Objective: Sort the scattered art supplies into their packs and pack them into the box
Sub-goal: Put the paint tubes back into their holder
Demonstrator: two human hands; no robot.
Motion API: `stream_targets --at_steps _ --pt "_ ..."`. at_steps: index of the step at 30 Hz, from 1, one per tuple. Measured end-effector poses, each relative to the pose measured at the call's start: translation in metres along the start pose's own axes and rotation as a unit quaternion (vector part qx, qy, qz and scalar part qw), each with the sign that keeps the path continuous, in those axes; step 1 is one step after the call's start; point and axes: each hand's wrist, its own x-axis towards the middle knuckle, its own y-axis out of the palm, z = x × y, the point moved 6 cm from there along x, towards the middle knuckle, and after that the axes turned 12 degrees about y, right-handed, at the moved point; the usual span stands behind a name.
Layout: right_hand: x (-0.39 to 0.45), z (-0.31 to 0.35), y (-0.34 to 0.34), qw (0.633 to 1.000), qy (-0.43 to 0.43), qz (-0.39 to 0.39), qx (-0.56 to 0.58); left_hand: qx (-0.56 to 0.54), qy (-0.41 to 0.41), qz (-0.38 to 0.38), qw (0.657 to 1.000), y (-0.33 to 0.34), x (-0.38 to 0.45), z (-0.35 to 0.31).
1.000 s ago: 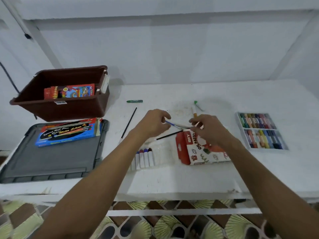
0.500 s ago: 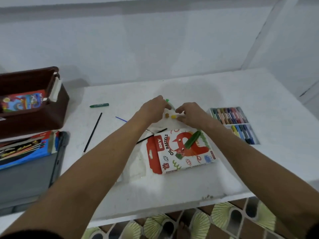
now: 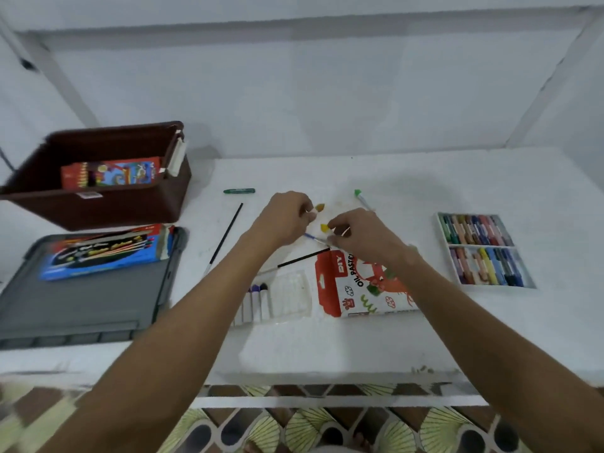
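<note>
Since the frame half a second back, the view has swung left again: the brown box (image 3: 98,194) and the grey lid (image 3: 81,308) are fully in view, and both hands have lifted small pieces off the table (image 3: 457,338).

I read the left hand (image 3: 287,220) as pinching an orange-brown crayon (image 3: 319,207) at its fingertips. The right hand (image 3: 359,237) pinches a yellow crayon (image 3: 324,227) and appears to trap a thin blue-handled brush (image 3: 310,237) under its lower fingers; blur prevents certainty on the brush.

Procedure for this step, as I judge it:
1. Carry both crayons to the clear tray (image 3: 281,295) beside the oil pastel sleeve (image 3: 359,286), where white-wrapped sticks already lie at its left end.
2. Lay each crayon parallel to those sticks, one per groove.
3. Release the brush separately; it belongs with the two black brushes (image 3: 225,238) on the table.

The filled pastel tray (image 3: 480,250) stays well apart at right. A green crayon (image 3: 239,191) and a green-capped marker (image 3: 361,197) remain loose.
</note>
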Motion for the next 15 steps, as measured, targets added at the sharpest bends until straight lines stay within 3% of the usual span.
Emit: stream_targets --at_steps 8,15 --pt "-0.039 0.044 0.063 0.996 -0.018 0.065 0.051 -0.137 -0.162 -0.021 0.977 -0.012 -0.117 0.029" --pt "-0.046 0.043 0.089 0.996 0.013 0.080 0.032 -0.186 -0.188 -0.013 0.964 0.005 -0.144 0.031"
